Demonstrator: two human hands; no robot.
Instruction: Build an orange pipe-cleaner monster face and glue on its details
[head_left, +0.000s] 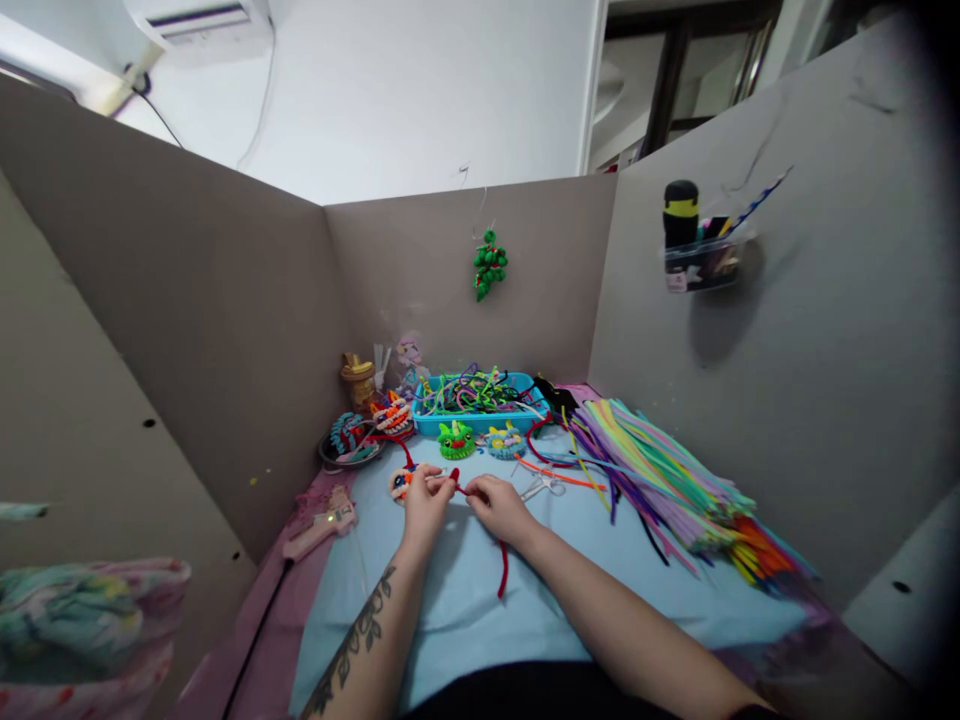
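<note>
Both of my hands meet over the blue cloth, working a red pipe cleaner [503, 572]. Its loose tail hangs down below my right hand [498, 506], whose fingers are pinched on it. Opposite, my left hand [427, 502] pinches the coiled red end between thumb and fingertips. Partly behind the left hand lies an orange and white pipe-cleaner figure [399, 484]. A pair of scissors [545, 487] rests just beyond the right hand. Farther back sit a green figure [456, 440] and a light blue and yellow figure [505, 441].
A blue basket [480, 421] of tangled pipe cleaners stands at the back. Bundled coloured pipe cleaners [660, 480] spread along the right. A pink glue gun [322, 530] with a cord lies left. Grey panels [465, 330] enclose the table; a plastic cup [701, 268] hangs on the right one.
</note>
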